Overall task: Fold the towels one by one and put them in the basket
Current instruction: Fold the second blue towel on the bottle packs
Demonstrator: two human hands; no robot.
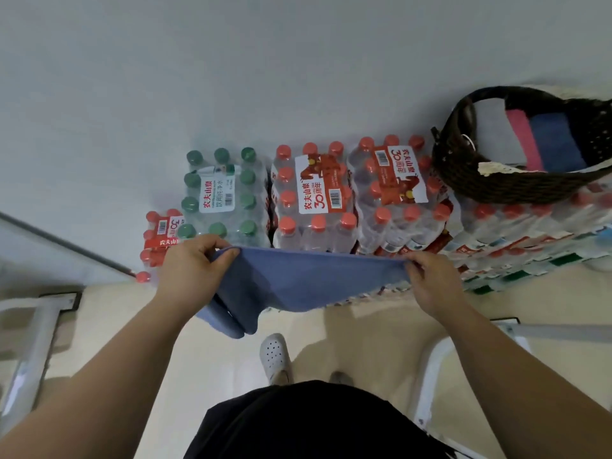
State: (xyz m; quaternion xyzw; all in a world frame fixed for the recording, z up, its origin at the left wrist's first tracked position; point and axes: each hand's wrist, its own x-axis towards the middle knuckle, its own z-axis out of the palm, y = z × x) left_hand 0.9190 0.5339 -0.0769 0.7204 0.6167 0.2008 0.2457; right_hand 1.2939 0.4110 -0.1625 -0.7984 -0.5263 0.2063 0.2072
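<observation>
Mid-task, w/ one towel in hand. The left hand and right hand each pinch an upper corner of a blue towel, thumb over the edge and fingers under, stretching the top edge taut between them in the air, over the floor and in front of the person. The cloth sags toward the left side, where it bunches in hanging layers below the left hand; whether that counts as a first fold or just drape, can't tell. So this towel looks to be at the start of folding, or approx. halfway at most. The basket, dark and woven, sits to the upper right on top of stacked shrink-wrapped water bottle packs, well apart from the hands. Inside it: folded cloths already stowed, i.e. a grey one, a pink one and a blue one, side by side. So at least three look done. Left: finish folding this one and carry it over to the basket. No unfolded towels elsewhere in view, so how many remain can't be judged.
</observation>
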